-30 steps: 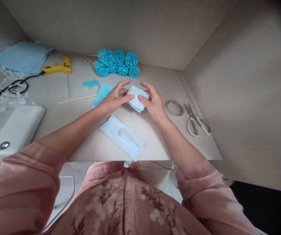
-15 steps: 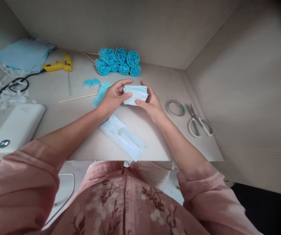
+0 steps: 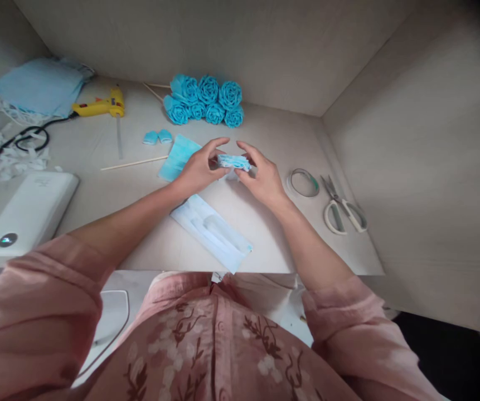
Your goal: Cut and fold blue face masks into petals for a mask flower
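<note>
Between my two hands is a small stack of folded blue-and-white face mask fabric, its layered edge turned toward me above the table. My left hand grips the stack's left end, fingers curved behind and thumb in front. At the right end, my right hand holds it in the same way. A flat turquoise piece of mask fabric lies beside my left hand, partly covered by it. Nearer to me, a pale blue opened mask piece rests slantwise on the table.
Several blue fabric roses lie at the back. Left are a yellow glue gun, a mask pile, white scraps, a power bank, a thin stick and small blue pieces. Right are a wire coil and scissors.
The stack has been tipped, so its layered edge now shows instead of its flat white face. Both hands stay on it, and the left has shifted slightly right.
</note>
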A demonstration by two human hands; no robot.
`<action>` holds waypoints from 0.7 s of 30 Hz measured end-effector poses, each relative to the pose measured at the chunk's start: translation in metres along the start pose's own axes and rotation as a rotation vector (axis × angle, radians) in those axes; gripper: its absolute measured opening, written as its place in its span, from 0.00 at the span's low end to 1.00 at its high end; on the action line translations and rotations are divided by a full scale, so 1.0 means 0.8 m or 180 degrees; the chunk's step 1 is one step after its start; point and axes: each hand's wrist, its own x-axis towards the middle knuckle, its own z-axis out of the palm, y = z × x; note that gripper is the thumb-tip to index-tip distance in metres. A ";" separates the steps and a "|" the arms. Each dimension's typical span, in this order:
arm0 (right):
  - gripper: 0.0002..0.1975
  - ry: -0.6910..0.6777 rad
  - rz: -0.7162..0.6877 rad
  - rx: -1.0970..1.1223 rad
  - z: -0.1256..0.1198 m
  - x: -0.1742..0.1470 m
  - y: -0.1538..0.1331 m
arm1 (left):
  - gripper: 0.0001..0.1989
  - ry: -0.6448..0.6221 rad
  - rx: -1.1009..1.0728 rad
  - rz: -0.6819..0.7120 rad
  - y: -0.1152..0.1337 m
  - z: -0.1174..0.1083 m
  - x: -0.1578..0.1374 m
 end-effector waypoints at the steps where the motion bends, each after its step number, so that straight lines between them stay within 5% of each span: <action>1: 0.28 -0.0017 -0.0018 -0.0037 0.001 0.000 0.002 | 0.35 -0.0014 -0.0030 -0.0024 -0.002 0.000 0.000; 21: 0.33 -0.0069 0.0087 -0.0154 -0.006 0.004 0.019 | 0.35 -0.0014 -0.0063 0.0016 -0.009 0.002 0.001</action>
